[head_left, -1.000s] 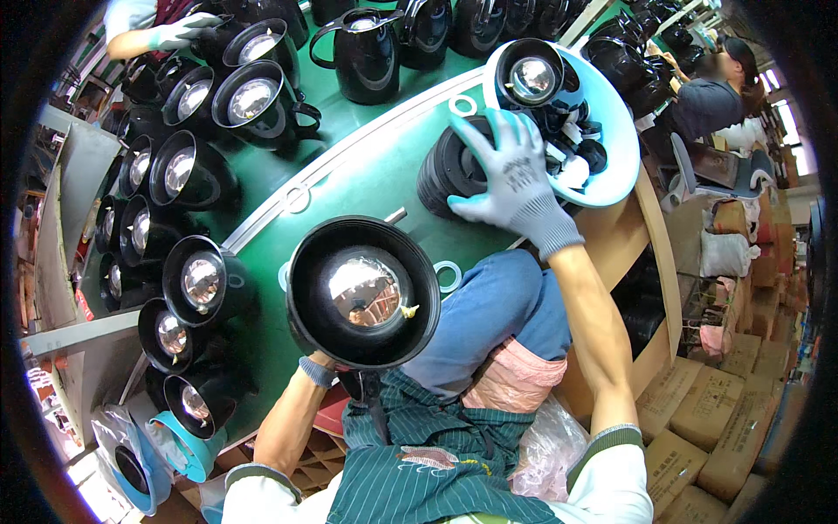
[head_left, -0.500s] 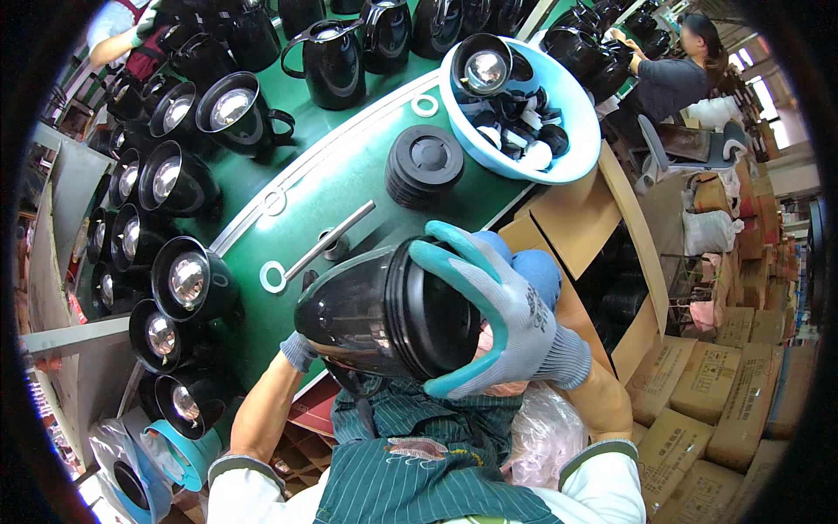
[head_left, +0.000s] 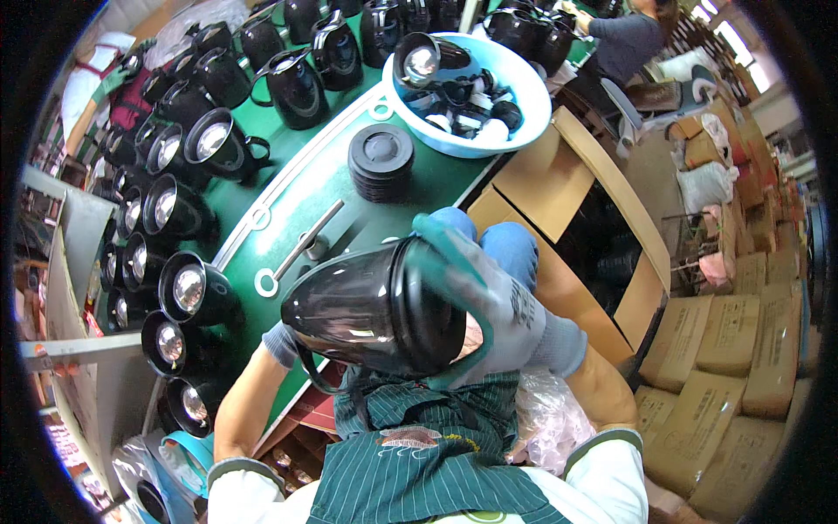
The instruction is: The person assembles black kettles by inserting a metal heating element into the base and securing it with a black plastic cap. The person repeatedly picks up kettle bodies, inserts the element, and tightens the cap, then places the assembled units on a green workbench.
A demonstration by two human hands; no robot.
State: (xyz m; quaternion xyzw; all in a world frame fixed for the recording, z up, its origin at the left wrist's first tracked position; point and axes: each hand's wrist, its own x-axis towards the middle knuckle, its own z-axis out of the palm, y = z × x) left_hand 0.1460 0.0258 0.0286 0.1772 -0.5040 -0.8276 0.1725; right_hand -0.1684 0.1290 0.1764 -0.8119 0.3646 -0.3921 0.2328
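Observation:
A glossy black vacuum jug [head_left: 349, 306] lies on its side above my lap, its ribbed, wider end toward the right. My right hand [head_left: 502, 306], in a grey and teal glove, is closed around that wider end; its fingers are blurred. At the jug's narrower end is my left hand [head_left: 280, 344], where only the glove cuff shows and the jug hides the fingers. The jug's handle [head_left: 316, 377] curves out underneath. Just beyond, a metal rod [head_left: 307, 240] rests at a slant on the green table, near a white ring [head_left: 266, 282].
A stack of black round lids [head_left: 381, 163] stands ahead, with a light blue basin [head_left: 537, 109] of small parts behind it. Several black jugs [head_left: 188, 288] line the left. An open carton [head_left: 572, 306] is at the right. A co-worker [head_left: 624, 44] sits at the far right.
My view has shifted, so the basin and lids sit further left. My right hand has turned about the jug's wide end and is now blurred. The jug's handle shows more below.

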